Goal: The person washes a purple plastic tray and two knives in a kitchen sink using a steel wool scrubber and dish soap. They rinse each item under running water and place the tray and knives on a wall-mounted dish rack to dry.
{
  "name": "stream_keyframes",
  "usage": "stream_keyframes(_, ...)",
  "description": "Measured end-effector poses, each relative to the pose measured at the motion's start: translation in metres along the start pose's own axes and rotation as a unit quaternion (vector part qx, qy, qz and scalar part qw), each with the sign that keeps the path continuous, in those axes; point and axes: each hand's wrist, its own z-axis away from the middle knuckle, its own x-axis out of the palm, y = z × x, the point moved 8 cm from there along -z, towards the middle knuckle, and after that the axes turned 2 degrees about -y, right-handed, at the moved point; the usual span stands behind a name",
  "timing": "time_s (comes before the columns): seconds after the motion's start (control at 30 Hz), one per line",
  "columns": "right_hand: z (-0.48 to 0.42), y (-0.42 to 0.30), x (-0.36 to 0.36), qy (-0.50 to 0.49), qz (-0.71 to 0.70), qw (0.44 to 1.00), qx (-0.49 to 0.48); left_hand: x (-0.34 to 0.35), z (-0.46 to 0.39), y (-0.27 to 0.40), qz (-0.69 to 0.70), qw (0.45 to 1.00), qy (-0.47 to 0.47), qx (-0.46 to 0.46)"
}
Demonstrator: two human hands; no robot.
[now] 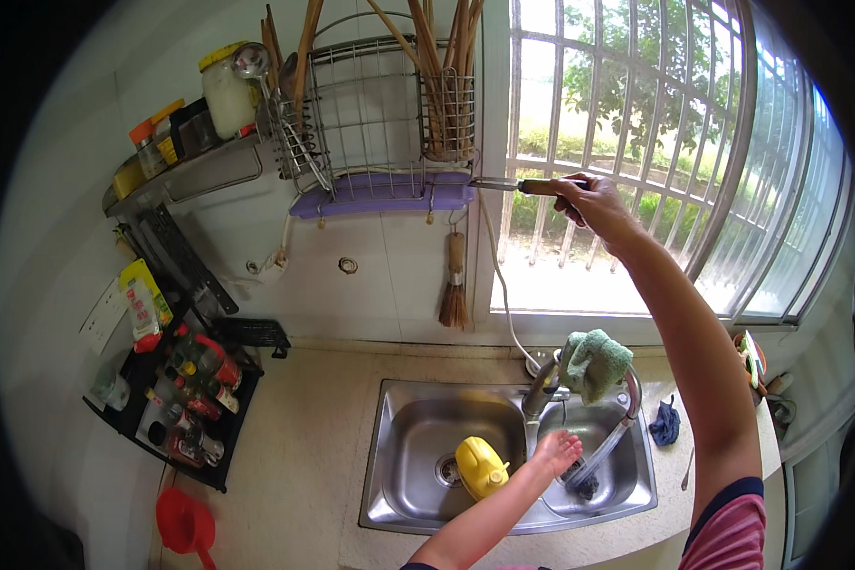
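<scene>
My right hand [588,203] is raised in front of the barred window, closed on the dark handle of a kitchen tool with a metal end [499,184]. That end reaches the right side of the wire rack [367,121], by the purple tray [385,196]; its tip is hard to make out. My left hand [559,452] is over the right basin of the steel double sink [456,388], palm up with nothing in it. Beside it, water runs from the faucet [635,392], which has a green cloth [595,363] draped over it. A yellow jug [481,467] lies in the left basin.
A black rack [221,456] of bottles stands on the counter at left, near a red plastic dipper [185,520]. A small brush [455,285] hangs under the wire rack. A dark blue cloth [664,423] lies right of the sink. Jars stand on the wall shelf [185,167].
</scene>
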Motion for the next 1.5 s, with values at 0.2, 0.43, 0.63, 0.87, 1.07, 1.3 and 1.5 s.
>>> stream_keyframes(0.2,-0.045,0.006,0.046,-0.072,-0.027,0.995,0.058,0.003,0.009,0.015,0.012,1.0,-0.012,-0.015)
stream_keyframes(0.43,-0.083,0.035,0.074,-0.076,-0.115,0.985,0.106,0.009,0.018,0.018,0.046,0.998,-0.032,-0.015)
stream_keyframes(0.63,-0.091,0.033,0.107,-0.146,-0.095,0.981,0.081,-0.002,0.024,0.021,0.038,0.999,-0.02,-0.008)
stream_keyframes(0.87,-0.061,0.024,0.019,0.016,0.109,0.993,-0.037,0.006,0.007,0.017,0.043,0.988,-0.145,-0.019)
stream_keyframes(1.07,0.059,0.061,-0.083,-0.014,0.099,0.987,-0.124,-0.025,0.007,0.026,-0.007,0.998,-0.062,0.011)
stream_keyframes(1.3,0.358,0.365,-0.323,0.164,0.238,0.92,0.264,-0.046,-0.019,-0.042,-0.016,0.995,0.096,-0.007)
stream_keyframes(1.5,0.547,0.509,-0.307,0.14,0.318,0.782,0.518,-0.069,-0.032,-0.058,0.005,0.985,0.17,0.021)
